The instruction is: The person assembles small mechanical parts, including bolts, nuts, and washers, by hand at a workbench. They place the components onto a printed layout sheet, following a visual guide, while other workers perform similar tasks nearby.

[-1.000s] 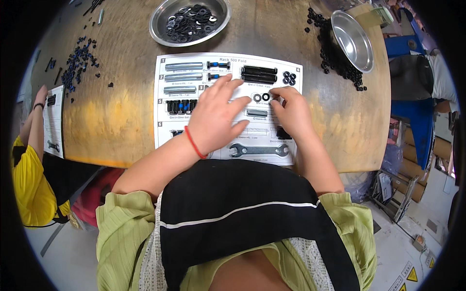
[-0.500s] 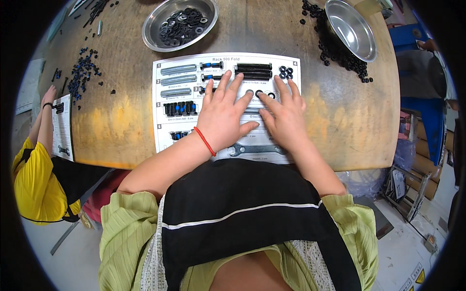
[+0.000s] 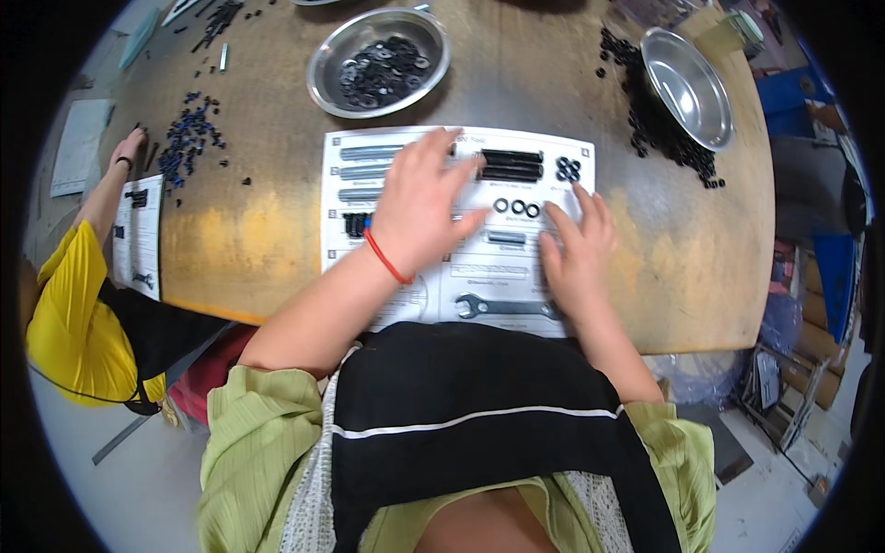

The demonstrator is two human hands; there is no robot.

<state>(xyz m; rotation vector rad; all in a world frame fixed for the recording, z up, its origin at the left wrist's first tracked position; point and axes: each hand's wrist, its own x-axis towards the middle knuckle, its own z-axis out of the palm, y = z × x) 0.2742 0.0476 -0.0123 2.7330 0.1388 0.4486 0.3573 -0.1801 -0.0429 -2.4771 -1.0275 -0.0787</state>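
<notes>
A printed sheet [image 3: 583, 267] with pictures of parts lies in front of me. My left hand [image 3: 419, 198] is over its upper left part, fingers spread, holding nothing that I can see. Beneath and beside it are grey metal sleeves [image 3: 369, 153] and short black bolts [image 3: 355, 225], partly hidden. My right hand [image 3: 581, 253] rests at the sheet's right side with its fingers apart, nearest three black washers [image 3: 519, 208] in a row. Above them are long black bolts [image 3: 510, 166] and a cluster of black nuts [image 3: 568, 170]. A short sleeve [image 3: 506, 238] and a grey wrench [image 3: 509, 307] appear lower down.
Beyond the sheet stands a metal bowl [image 3: 318, 78] of dark washers [image 3: 383, 72]. At the far right, a tilted metal bowl [image 3: 687, 88] sits beside a heap of black nuts [image 3: 659, 134]. Small bolts [image 3: 189, 138] are scattered left, near another person's arm [image 3: 103, 189].
My left hand has moved up and left across the sheet. My right hand has drawn slightly right and nearer, uncovering the washers, which now sit closer together. The whole view has shifted.
</notes>
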